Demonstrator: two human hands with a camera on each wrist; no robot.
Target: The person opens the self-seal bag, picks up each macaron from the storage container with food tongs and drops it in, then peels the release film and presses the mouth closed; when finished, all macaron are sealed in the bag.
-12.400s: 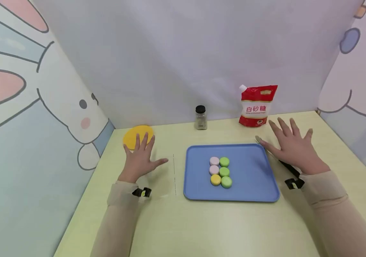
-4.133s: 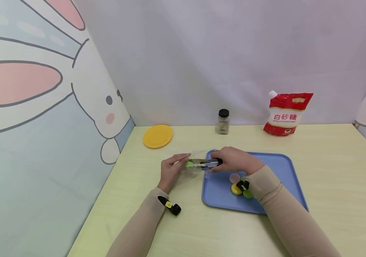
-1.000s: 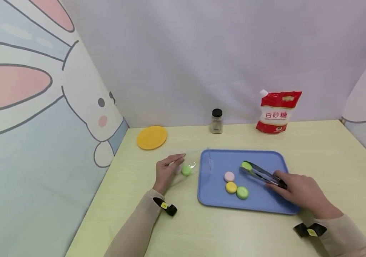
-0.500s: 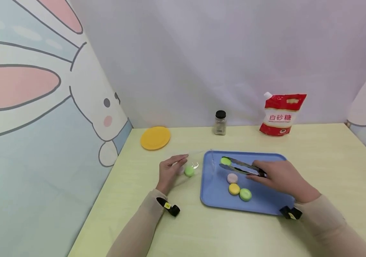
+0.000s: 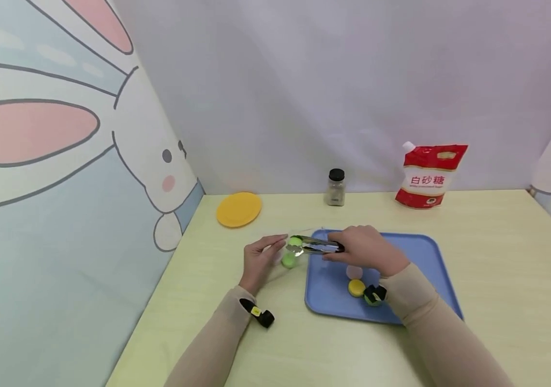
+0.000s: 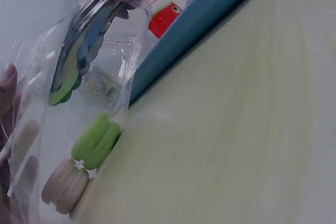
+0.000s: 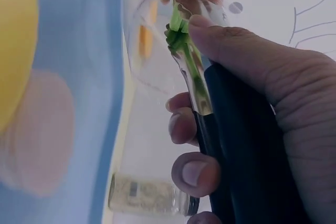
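My left hand (image 5: 257,263) pinches the edge of a clear plastic bag (image 6: 47,51) on the table, left of the blue tray (image 5: 420,293). Inside the bag rest a green macaron (image 6: 95,141) and a pink macaron (image 6: 65,186). My right hand (image 5: 366,248) grips black-handled tongs (image 7: 247,140), whose tips reach into the bag's mouth. Between those tips is another green macaron (image 5: 295,241), above the two lower ones. On the tray lie a pink macaron (image 5: 354,272), a yellow macaron (image 5: 356,288) and a green macaron (image 5: 372,302), the last partly hidden by the right wrist camera.
At the back left lies a yellow plate (image 5: 238,209). A small glass jar (image 5: 336,192) with a black lid stands behind the tray, and a red and white sugar pouch (image 5: 429,177) stands farther right, by the back wall.
From the tray, my right hand has carried the green macaron leftward in the tongs and into the bag's mouth. My left hand still pinches the bag in about the same place.
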